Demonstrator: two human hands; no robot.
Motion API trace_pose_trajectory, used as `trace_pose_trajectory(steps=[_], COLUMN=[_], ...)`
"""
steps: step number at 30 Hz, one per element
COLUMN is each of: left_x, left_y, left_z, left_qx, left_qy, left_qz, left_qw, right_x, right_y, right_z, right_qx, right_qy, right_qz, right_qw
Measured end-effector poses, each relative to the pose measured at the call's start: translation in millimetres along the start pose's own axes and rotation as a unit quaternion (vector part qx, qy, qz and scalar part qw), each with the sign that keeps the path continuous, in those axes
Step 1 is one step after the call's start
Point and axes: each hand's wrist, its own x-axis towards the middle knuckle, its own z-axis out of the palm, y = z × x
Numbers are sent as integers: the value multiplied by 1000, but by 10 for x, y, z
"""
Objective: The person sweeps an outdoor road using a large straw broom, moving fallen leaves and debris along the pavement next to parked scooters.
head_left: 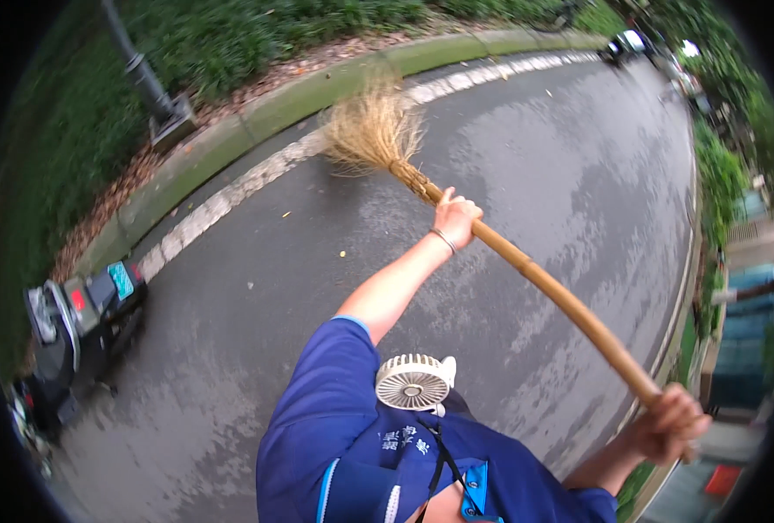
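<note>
A long broom with a bamboo handle and a bundle of straw-coloured bristles slants across the view. Close to where the bristles are bound, my left hand is wrapped round the handle, arm stretched forward. My right hand grips the handle near its other end, low at the right, and looks slightly blurred. The bristles fan out over the pavement beside the pale stone strip along the kerb; their tips are smeared by motion. A white hand-held fan hangs at my chest against the blue shirt.
Wet asphalt stretches beneath. A stone kerb borders leaf litter and grass, with a dark post behind it. A parked scooter stands at the left; other vehicles are at the far right. A building lies at right.
</note>
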Motion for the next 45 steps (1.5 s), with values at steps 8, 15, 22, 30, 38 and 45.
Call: trace_pose_trajectory(steps=[8, 15, 22, 30, 38, 45], left_x=[-1567, -1524, -80, -1163, -538, 2898], left_y=[1381, 648, 1823, 3061, 2476, 1750], left_z=[-144, 1094, 1758, 1627, 2748, 4713], left_qx=[-25, 138, -6, -5, -96, 13], left_qy=[-159, -333, -83, -265, -298, -226], left_qz=[-37, -107, 32, -260, -455, -152], left_qw=[986, 927, 996, 929, 834, 962], right_x=[-250, -611, -372, 526, 1500, 3237], right_y=[-84, 511, 96, 1423, 3704, 4075], right_z=[-2235, -1803, -3154, -4798, -3829, -5290], right_qx=[282, 169, 161, 319, 401, 221], right_qy=[58, 20, -86, -44, -211, -139], right_qz=[240, 270, 72, 261, 403, 211], right_qw=[927, 948, 981, 910, 795, 942])
